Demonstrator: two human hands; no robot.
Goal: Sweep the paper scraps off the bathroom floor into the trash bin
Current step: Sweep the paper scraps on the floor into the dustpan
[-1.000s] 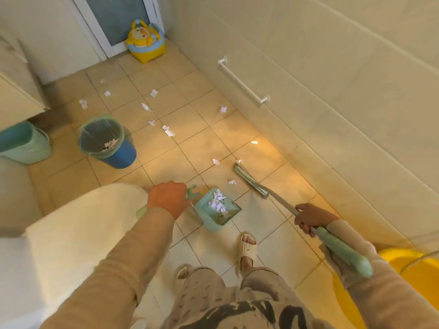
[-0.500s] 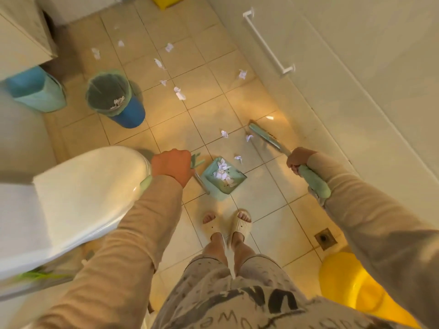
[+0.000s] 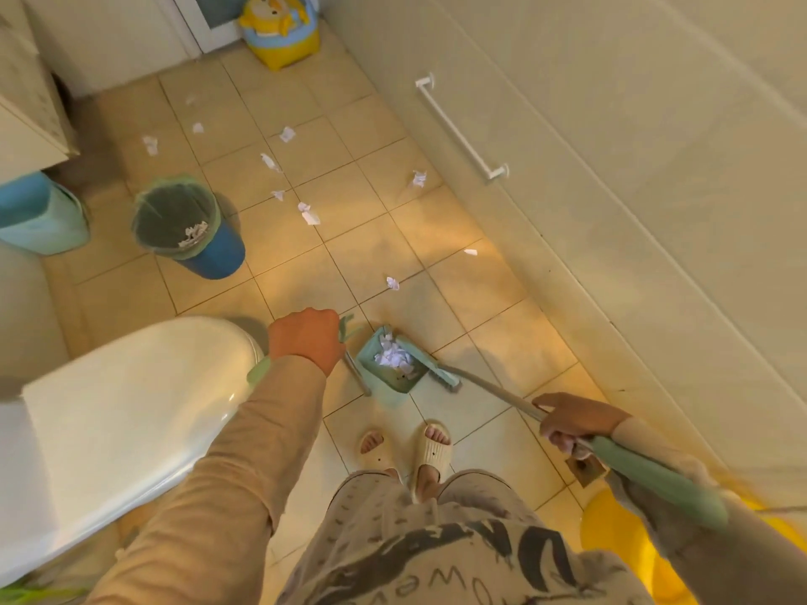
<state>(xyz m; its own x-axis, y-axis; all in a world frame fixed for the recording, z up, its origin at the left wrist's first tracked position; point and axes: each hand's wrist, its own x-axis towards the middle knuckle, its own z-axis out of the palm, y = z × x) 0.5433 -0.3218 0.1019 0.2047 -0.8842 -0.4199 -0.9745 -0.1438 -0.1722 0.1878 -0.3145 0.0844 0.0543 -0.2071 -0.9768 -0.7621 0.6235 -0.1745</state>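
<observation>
Beside dustpan [image 3: 390, 364]: broom head [image 3: 444, 377] touching its lip.
Grip: left hand [image 3: 305, 340] holding dustpan handle; right hand [image 3: 572, 419] holding broom.
Scraps [image 3: 393, 283]: lying beyond dustpan; trash bin [image 3: 187, 227] far-left.
Risk: pan tilting, load spilling.

Upside-down dark lettering, partly "wea", on shirt [image 3: 458, 561]

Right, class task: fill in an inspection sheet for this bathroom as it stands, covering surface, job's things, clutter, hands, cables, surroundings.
Surface: beige tiled floor, scraps scattered.
Job's things: green plastic dustpan holding white paper scraps; green broom head at its mouth; blue lined trash bin with some scraps.
Clutter: loose crumpled scraps ahead.
Hands: left hand grips dustpan handle; right hand grips broom.
Cables: nothing seen.
Surroundings: white toilet lid, yellow duck potty, white wall rail.
</observation>
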